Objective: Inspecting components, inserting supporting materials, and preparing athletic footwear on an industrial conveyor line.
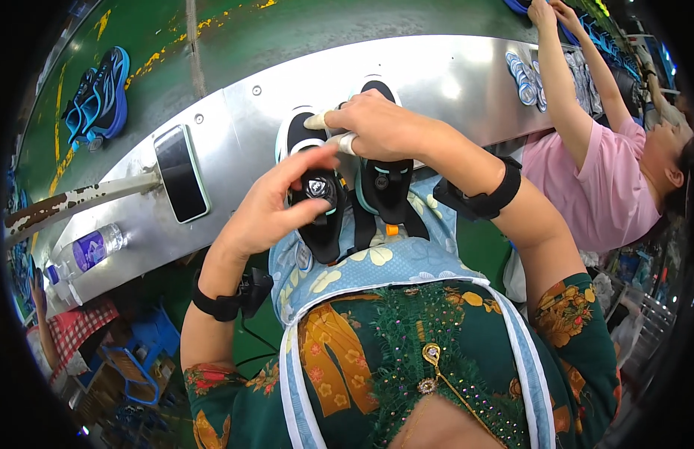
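A pair of black shoes with white and pale teal edges lies side by side before me at the near edge of the metal table: a left shoe (324, 236) and a right shoe (384, 200). My left hand (268, 202) curves over the left shoe, thumb and fingers apart. Between them shows a shiny, dark, faceted round piece (318, 188) whose kind I cannot make out. My right hand (381, 127) reaches across the right shoe toward the left one, forefinger stretched out and thumb apart from it. Pale covers wrap that thumb and forefinger. Its other fingers are partly hidden.
On the metal table (235, 120) lie a phone (182, 173) and a clear bottle (90, 251) with a purple label. A chipped metal bar (81, 198) crosses at left. Blue-black shoes (100, 97) rest on the green surface beyond. At right works a person in pink (579, 179).
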A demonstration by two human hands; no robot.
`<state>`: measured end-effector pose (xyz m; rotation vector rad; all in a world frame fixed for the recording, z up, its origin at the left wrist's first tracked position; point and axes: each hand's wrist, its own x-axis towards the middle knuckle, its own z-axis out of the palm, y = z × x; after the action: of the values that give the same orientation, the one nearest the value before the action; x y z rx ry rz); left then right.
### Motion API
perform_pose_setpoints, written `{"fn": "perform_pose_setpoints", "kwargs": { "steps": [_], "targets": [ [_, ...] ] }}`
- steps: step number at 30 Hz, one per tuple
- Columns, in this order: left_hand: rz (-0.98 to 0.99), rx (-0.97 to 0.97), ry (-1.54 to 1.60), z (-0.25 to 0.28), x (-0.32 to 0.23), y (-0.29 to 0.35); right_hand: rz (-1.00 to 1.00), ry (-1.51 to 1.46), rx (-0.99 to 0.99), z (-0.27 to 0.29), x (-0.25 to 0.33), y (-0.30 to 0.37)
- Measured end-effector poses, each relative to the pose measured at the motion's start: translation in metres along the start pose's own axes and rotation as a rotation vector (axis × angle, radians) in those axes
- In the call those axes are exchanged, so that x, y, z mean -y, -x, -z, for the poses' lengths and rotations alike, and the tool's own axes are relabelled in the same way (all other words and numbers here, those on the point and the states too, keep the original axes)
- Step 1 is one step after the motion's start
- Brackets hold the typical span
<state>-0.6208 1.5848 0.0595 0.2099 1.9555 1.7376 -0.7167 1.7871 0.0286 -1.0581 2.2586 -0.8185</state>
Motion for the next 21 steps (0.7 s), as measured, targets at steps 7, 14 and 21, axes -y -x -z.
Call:
{"fn": "perform_pose_setpoints", "kwargs": {
  "steps": [7,14,21],
  "targets": [
    [-0.027,0.257,-0.008,0.022,0.012,-0.003,0.002,-0.070,0.010,-0.002,-0.002,0.000],
    [-0.022,-0.223,-0.272,-0.001,0.013,-0.002,-0.047,0.035,0.056,-0.002,-0.003,-0.006],
    [-0.067,-0.046,-0.126,0.018,0.013,-0.003,-0.034,0.046,0.043,-0.008,-0.011,-0.003]
  ]
}}
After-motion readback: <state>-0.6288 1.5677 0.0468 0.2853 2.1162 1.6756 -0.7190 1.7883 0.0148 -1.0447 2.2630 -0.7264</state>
